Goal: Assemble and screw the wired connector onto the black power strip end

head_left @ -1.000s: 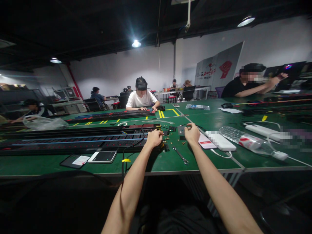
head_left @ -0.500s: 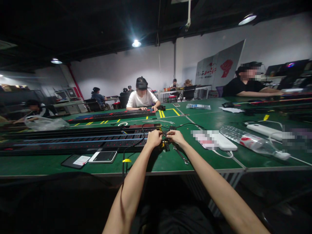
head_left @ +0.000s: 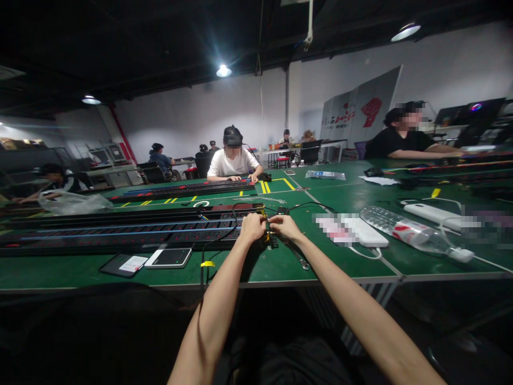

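1. Here, both bare forearms reach forward from the lower edge of the view and converge, elbows wide apart, at the right end of the long power strip (head_left: 120,233).
2. Left hand (head_left: 252,227): closed, knuckles up, fingers curled down onto the small black-and-yellow part (head_left: 269,239) at the strip's right end.
3. Right hand (head_left: 285,226): closed, reaching in from the right with the wrist turned inward, fingertips meeting the same part from the other side. The part is gripped between the two hands, and most of it is hidden by the fingers.
4. Wrench (head_left: 298,257): lies beyond the strip's right end, partly under the right wrist.
5. Black cable (head_left: 234,231): runs along the strip's near side, then drops past the table edge, with a yellow tag (head_left: 207,263) on it.
6. Phone (head_left: 169,258) and dark tablet (head_left: 124,263): lie flat, just in front of the strip.
7. Power bank (head_left: 371,240) and plastic water bottle (head_left: 409,235): lie well to the right of the strip.
8. Co-worker in a white shirt (head_left: 232,163): sits beyond the strip, both hands on a similar strip (head_left: 188,188).
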`<state>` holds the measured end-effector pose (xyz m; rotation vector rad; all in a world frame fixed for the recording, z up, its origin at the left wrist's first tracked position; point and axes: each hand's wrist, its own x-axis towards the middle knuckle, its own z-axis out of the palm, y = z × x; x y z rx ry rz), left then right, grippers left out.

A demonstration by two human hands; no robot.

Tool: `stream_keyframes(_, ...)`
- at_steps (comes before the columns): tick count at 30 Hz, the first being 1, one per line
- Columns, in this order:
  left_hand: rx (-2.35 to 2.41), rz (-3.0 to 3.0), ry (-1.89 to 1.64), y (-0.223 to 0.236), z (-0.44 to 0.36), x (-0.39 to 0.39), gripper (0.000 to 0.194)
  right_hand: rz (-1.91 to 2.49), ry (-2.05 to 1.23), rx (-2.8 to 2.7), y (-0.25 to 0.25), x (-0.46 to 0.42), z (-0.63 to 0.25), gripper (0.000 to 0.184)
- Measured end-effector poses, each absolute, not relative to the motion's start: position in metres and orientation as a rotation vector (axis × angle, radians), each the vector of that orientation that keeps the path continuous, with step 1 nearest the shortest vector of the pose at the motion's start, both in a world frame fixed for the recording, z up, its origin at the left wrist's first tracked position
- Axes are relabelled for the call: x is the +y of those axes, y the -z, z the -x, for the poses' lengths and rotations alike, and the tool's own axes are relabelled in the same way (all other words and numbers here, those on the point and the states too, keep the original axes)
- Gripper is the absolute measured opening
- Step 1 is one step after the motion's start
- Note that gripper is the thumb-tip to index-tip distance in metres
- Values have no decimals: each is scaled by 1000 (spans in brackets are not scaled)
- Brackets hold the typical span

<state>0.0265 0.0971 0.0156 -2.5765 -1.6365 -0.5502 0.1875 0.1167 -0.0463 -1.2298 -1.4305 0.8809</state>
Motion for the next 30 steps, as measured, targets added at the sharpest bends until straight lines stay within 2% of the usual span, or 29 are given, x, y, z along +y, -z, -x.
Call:
stream_keyframes(5, -1673, 2579, 632, -11, -26, 100, 38, 1081, -955, -1466, 46, 118, -186, 29)
stream_keyframes(16, -1625, 2799, 517, -5, -23, 115, 79, 970, -1014, -1481, 52, 121, -191, 26)
stream_keyframes(30, -1588, 2841, 481, -9, -21, 112, 75, 956, -1049, -1489, 40, 107, -182, 37)
